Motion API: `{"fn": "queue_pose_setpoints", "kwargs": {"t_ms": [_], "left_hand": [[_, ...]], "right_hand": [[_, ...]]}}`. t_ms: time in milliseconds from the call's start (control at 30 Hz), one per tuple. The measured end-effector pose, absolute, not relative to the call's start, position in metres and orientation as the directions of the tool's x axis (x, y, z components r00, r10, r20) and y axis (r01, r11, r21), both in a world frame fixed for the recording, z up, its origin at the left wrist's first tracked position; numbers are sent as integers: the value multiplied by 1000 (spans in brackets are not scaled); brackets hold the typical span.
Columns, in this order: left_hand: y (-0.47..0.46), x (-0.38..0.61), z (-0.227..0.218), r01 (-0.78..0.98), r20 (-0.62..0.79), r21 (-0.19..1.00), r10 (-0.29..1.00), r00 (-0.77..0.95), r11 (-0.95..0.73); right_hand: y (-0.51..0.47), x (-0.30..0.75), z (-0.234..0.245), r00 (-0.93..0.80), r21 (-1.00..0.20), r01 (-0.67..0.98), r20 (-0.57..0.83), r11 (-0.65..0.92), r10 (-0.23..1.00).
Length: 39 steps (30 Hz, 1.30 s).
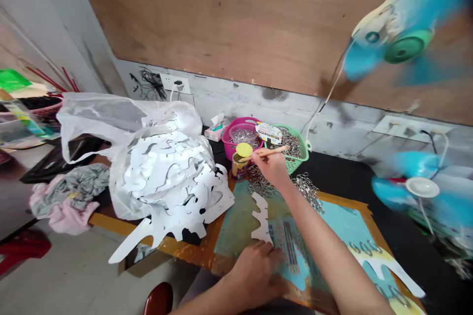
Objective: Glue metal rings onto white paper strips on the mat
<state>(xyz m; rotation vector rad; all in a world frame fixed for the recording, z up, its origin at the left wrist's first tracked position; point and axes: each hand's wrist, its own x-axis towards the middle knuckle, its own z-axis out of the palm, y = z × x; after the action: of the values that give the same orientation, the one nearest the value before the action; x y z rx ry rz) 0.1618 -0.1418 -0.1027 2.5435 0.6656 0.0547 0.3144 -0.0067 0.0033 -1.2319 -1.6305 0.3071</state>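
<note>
A thin wooden stick (271, 152) is gripped by the right hand (268, 168), near a small tin can (240, 168). The left hand (254, 273) is laid open on a white wavy paper cut-out (260, 216), on a blue painted board (236, 226).

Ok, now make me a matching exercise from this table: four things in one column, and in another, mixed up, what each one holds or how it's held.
Things:
1. wooden stick
2. green basket
3. white plastic bag
4. pink basket

Places or states:
A. holds a clear bowl
B. gripped in the right hand
C. full of metal rings
D. stuffed with white cut-outs

Pairs: 1B, 2C, 3D, 4A.
</note>
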Motion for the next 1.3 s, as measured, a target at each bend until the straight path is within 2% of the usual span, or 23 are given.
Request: {"fn": "queue_pose_setpoints", "kwargs": {"t_ms": [100,233,367,500,633,733,900,1033,1167,1233,1300], "left_hand": [[-128,147,-108,425,18,539,515,857,-727],[-103,134,-120,468,129,542,620,774,-698],[-88,129,-132,483,196,518,647,737,-706],[-84,127,-139,503,217,497,662,717,-708],[-81,126,-140,509,228,482,663,713,-713],[-77,127,-139,494,241,466,643,727,-734],[-69,131,-140,485,238,423,610,756,-766],[-69,135,-139,454,255,412,578,775,-790],[-72,137,-142,390,299,412,527,796,-823],[-73,137,-144,372,316,406,511,799,-835],[-74,137,-146,366,329,401,505,798,-840]], "right_hand": [[-14,329,-1,341,-891,277,442,361,830],[-28,351,-10,559,-940,-53,251,337,790],[-50,369,-26,599,-933,-228,92,280,796],[-83,389,-43,552,-905,-376,-48,197,833],[-131,411,-51,507,-823,-517,-72,236,859],[-170,427,-53,549,-767,-560,-61,313,833],[-213,440,-63,669,-766,-473,9,435,743],[-216,421,-80,695,-898,-304,20,319,719],[-204,387,-94,640,-993,13,101,121,761],[-198,375,-97,564,-972,220,193,79,803],[-193,366,-98,463,-903,419,303,95,833]]}}
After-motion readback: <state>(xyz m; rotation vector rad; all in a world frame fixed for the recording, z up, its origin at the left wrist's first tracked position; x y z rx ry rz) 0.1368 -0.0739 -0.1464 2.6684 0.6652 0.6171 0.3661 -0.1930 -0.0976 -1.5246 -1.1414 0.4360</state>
